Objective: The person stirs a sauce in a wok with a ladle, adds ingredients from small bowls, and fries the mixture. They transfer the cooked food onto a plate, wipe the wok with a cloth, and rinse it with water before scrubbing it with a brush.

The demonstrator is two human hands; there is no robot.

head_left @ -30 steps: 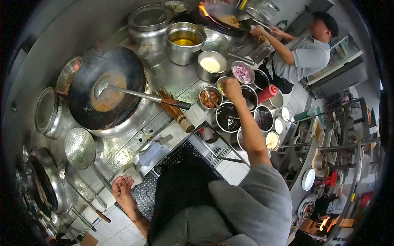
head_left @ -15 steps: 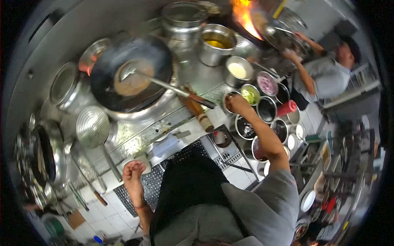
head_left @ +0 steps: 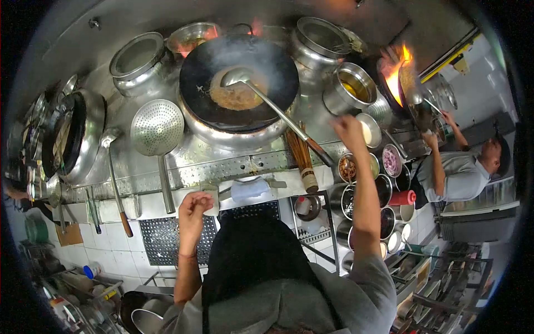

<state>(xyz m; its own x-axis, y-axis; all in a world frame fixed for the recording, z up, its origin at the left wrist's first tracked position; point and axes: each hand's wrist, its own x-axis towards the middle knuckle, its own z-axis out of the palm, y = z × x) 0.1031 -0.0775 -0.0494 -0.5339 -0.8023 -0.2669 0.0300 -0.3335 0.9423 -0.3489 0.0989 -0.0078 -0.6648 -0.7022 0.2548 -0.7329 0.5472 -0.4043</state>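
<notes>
My right hand (head_left: pixel 350 133) is closed in the air above the bowls, its fingers bunched; what they hold is hidden. Below it stands a metal container of brown bits (head_left: pixel 347 167). My left hand (head_left: pixel 194 210) hangs in front of the counter edge, fingers loosely curled and apart, with nothing visible in them. Ahead, a black wok (head_left: pixel 194 83) steams with a brownish, frothy mixture (head_left: pixel 236 99) in it. A ladle (head_left: pixel 278 113) rests with its bowl in that mixture and its wooden handle towards me. Beside it lies a bamboo wok brush (head_left: pixel 300 156).
A perforated skimmer (head_left: pixel 157 128) and another ladle (head_left: pixel 114 167) lie to the left. A pot of yellow oil (head_left: pixel 349 92), a bowl of chopped onion (head_left: pixel 392 161) and a red bottle (head_left: pixel 403 198) stand right. Beyond, a co-worker (head_left: pixel 461 172) handles a wok beside a tall flame (head_left: pixel 397 78).
My right hand has risen out of the container of brown bits and moved towards the wok. The view has turned and levelled. My left hand remains near the counter edge, and steam now rises from the wok.
</notes>
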